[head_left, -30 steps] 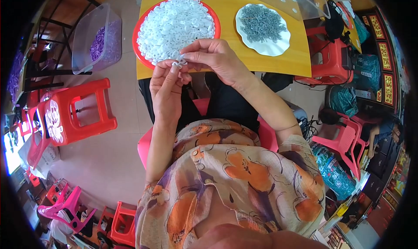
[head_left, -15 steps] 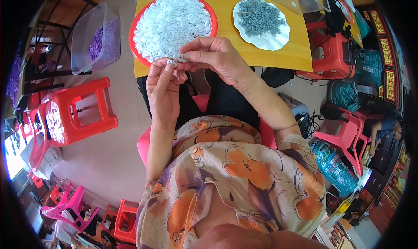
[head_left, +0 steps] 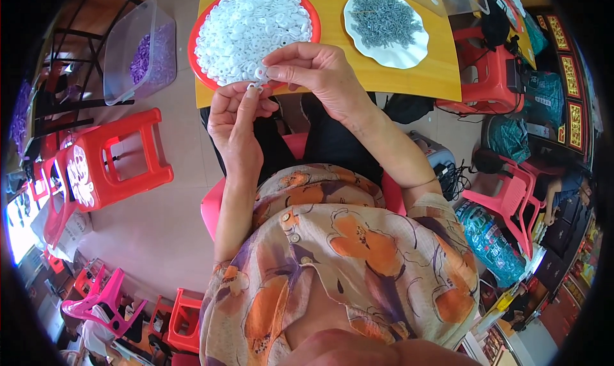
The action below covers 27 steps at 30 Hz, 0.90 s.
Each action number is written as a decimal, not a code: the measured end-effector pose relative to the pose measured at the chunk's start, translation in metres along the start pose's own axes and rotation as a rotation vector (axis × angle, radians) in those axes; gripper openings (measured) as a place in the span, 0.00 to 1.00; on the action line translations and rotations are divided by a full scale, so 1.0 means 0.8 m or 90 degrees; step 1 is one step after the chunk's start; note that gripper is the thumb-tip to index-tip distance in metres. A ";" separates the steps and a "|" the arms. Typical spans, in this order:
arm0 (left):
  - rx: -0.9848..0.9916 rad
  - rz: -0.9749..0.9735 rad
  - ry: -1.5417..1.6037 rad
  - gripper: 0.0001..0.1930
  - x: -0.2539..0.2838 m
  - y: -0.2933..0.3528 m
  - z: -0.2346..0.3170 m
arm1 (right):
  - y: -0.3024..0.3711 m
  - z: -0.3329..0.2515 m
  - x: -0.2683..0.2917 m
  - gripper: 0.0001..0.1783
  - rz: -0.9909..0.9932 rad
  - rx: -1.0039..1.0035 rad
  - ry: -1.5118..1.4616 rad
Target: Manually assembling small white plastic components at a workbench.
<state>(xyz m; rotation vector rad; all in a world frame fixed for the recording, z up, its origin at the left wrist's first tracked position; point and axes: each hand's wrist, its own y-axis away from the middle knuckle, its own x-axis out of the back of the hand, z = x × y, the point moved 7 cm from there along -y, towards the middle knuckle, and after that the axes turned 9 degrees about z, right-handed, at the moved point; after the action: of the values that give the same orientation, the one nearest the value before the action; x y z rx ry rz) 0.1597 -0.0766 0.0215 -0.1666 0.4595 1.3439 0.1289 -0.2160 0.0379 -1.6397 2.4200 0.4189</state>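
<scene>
My two hands meet above the near edge of a yellow table, in front of a red basin (head_left: pixel 316 30) heaped with small white plastic pieces (head_left: pixel 246 33). Between thumb and forefinger, my left hand (head_left: pixel 235 126) pinches a small white plastic piece (head_left: pixel 254 86). My right hand (head_left: pixel 326 78) comes in from the right, its thumb and forefinger closed on another small white plastic piece (head_left: pixel 261 74) just above the left fingertips. Whether the two pieces touch is too small to tell. To the right, a white scalloped plate (head_left: pixel 409 58) carries many small grey pin-like parts (head_left: pixel 384 21).
A clear plastic bin (head_left: pixel 115 78) with purple pieces stands left of the yellow table (head_left: pixel 441 78). Red stools (head_left: pixel 121 161) are on the left, another red stool (head_left: pixel 483 75) on the right. Pink chairs (head_left: pixel 505 193) and stuffed green bags (head_left: pixel 489 241) sit farther right. A person (head_left: pixel 563 190) is at the right rim.
My right fingertips have risen slightly from the left ones, and the white pieces look a little farther apart. The view has shifted slightly.
</scene>
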 end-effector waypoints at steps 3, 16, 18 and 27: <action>-0.023 0.012 -0.022 0.05 0.000 0.001 0.003 | -0.001 0.001 -0.001 0.10 0.004 0.016 0.005; -0.055 0.031 -0.080 0.05 0.005 0.000 0.006 | 0.000 -0.002 -0.003 0.09 0.016 0.057 0.049; -0.053 0.030 -0.078 0.05 0.005 0.000 0.004 | 0.000 -0.002 -0.003 0.09 0.016 0.086 0.079; -0.081 0.047 -0.075 0.05 0.012 -0.002 0.010 | 0.000 -0.010 0.001 0.09 0.002 0.134 0.127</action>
<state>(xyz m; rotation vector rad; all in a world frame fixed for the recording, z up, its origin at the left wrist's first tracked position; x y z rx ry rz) 0.1649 -0.0656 0.0250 -0.1752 0.2835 1.4472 0.1283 -0.2191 0.0450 -1.6532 2.5047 -0.0016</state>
